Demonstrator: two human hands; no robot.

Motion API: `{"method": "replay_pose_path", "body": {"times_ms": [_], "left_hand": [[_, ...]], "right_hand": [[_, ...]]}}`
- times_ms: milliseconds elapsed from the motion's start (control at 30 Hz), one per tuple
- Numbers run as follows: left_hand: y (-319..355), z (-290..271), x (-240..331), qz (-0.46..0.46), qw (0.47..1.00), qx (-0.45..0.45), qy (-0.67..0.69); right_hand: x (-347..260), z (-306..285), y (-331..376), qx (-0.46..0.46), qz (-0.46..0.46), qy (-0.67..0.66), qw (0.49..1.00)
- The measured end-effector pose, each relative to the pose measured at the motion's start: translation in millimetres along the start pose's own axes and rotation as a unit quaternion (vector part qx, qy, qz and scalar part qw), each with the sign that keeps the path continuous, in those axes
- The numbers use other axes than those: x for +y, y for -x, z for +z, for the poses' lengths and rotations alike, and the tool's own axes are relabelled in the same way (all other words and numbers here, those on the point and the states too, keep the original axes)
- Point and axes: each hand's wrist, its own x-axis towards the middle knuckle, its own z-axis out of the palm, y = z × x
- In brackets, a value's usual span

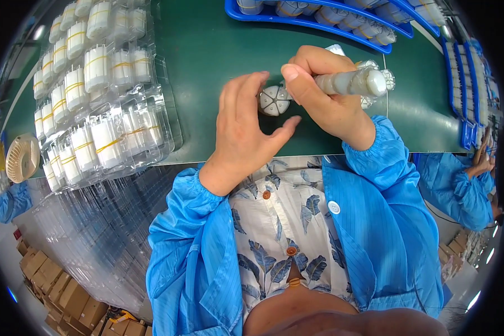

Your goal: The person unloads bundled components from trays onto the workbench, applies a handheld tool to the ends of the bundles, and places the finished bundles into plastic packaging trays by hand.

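A round part with a pale, wedge-divided top (pixel 275 101) stands on the green bench. My left hand (pixel 242 115) curves around its left side. The left fingers are close beside it, and whether they touch it I cannot tell. A gap separates the left thumb from the part. Closed in a pen-like grip, my right hand (pixel 333 98) holds a whitish translucent tube (pixel 350 83). The tube's thick, rounded end points right, while its narrow end, partly hidden by my fingers, is near the part's top. Several similar small parts (pixel 387 79) stand partly hidden behind the right hand.
At left, stacked clear plastic trays (pixel 171 120) hold white cylinders wrapped with yellow bands. Blue trays (pixel 313 25) of similar cylinders lie along the far side. More blue trays (pixel 459 84) stand at right. A cream round fan-like object (pixel 22 158) is far left; another person's blue sleeve (pixel 459 190) shows right.
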Motion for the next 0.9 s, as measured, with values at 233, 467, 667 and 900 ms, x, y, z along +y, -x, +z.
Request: {"method": "replay_pose_path", "body": {"times_ms": [233,467,667,900], "left_hand": [[3,-2,1,-0.034,0.998,0.018,0.046],[4,-4,-5,-0.018,0.997,0.014,0.078],[1,-7,0,-0.013,0.999,0.029,-0.025],[10,-11,-2,-0.065,0.996,0.012,0.064]], "right_hand": [[-6,-3,-9,-0.03,0.005,-0.048,0.998],[0,7,-15,-0.03,0.042,-0.024,0.998],[-1,16,-13,0.001,0.025,-0.033,0.999],[-5,7,-21,-0.003,0.002,-0.059,0.998]]}}
